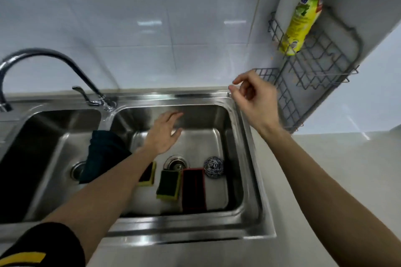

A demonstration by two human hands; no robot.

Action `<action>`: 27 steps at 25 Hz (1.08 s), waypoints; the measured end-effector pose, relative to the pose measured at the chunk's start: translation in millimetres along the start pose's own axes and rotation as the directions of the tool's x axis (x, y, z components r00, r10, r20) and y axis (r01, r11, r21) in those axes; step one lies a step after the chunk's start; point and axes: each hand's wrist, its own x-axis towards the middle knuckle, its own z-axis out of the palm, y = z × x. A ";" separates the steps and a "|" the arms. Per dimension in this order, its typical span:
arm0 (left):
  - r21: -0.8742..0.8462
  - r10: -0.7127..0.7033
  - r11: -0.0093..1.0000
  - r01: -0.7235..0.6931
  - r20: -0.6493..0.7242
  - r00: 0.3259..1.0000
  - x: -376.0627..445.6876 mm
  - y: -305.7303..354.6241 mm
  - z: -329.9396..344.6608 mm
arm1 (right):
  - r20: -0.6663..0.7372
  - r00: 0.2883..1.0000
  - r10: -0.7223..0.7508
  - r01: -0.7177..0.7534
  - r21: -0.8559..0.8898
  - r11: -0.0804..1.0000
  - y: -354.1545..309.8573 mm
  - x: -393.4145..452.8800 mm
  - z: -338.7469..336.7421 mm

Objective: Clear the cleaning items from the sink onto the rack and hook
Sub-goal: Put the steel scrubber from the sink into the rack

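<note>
The right basin of a steel sink [245, 158] holds a steel wool ball [213, 166], a red-edged scouring pad [193, 190], a green-and-yellow sponge [169, 184] and a second yellow sponge [149, 174] partly under my left forearm. A dark teal cloth [104, 153] hangs over the divider between the basins. My left hand [163, 134] hovers open over the basin, above the sponges, holding nothing. My right hand [253, 97] is raised at the sink's back right corner, fingers loosely curled and empty, just left of the grey wire rack [312, 71] on the wall.
A yellow detergent bottle with a green cap [301, 19] stands in the rack's upper part. A curved chrome tap [54, 58] arches over the left basin [43, 158]. A drain [176, 162] sits in the right basin. A pale counter [325, 169] lies to the right.
</note>
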 end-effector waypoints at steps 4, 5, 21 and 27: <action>0.172 -0.181 0.968 0.184 -0.032 0.983 -67.5 -91.0 -2.5 | 0.343 0.885 0.314 -0.265 -0.182 0.947 52.1 -68.5 93.4; 0.213 -0.221 0.951 0.225 -0.040 0.974 -81.4 -110.9 -1.2 | 0.403 0.819 0.408 -0.320 -0.271 0.908 67.8 -83.4 111.9; 0.167 -0.432 0.886 0.431 -0.037 0.901 -148.8 -181.6 25.9 | 0.331 0.412 0.849 -0.367 -0.792 0.488 166.2 -177.1 197.0; 0.163 -0.419 0.893 0.419 -0.034 0.907 -147.9 -184.0 25.9 | 0.307 0.548 0.778 -0.317 -0.785 0.533 148.2 -176.9 181.8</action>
